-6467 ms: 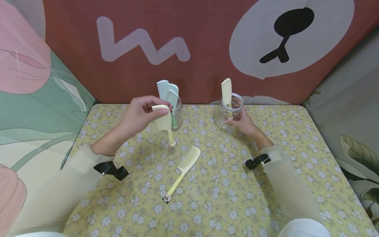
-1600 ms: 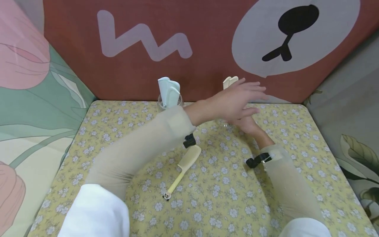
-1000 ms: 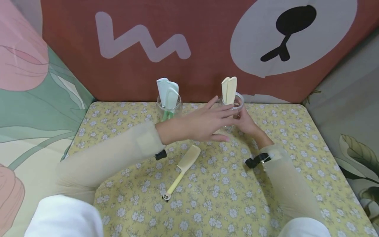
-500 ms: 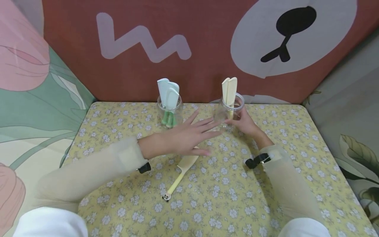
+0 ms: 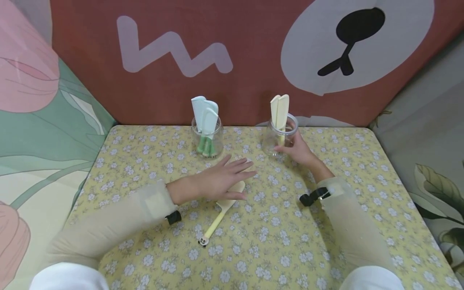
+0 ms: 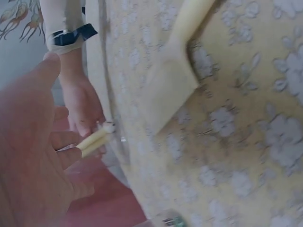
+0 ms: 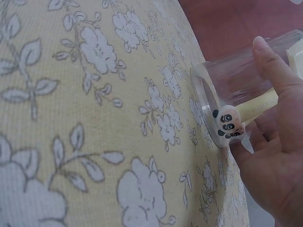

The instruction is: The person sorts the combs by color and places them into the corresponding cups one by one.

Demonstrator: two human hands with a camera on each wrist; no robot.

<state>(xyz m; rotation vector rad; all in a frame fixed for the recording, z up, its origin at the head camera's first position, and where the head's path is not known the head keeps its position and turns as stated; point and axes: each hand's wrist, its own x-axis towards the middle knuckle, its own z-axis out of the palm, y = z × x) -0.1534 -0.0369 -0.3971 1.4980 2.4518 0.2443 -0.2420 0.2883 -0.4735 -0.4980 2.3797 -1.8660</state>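
Observation:
My left hand (image 5: 217, 179), fingers spread and holding nothing, hovers over the yellow comb (image 5: 216, 223) lying on the table. It hides part of the comb's head in the head view; the comb's wide head (image 6: 165, 90) shows beside the hand in the left wrist view. At the back right, my right hand (image 5: 301, 150) grips a clear jar (image 5: 269, 141) round its side. Two pale yellow combs (image 5: 283, 109) stand in that jar, heads up, and a panda-face handle end (image 7: 228, 120) sits near its bottom in the right wrist view.
A second clear jar (image 5: 219, 141) stands at the back left, holding several pale blue combs (image 5: 208, 119) with green handles. Behind both jars rises a red-brown cloth backdrop (image 5: 250, 88). A yellow flowered cloth (image 5: 275, 241) covers the table.
The yellow comb my left hand held earlier now stands in the right jar. That hand has withdrawn from the jar, leftward and nearer, to above the lying comb. My right hand stays put.

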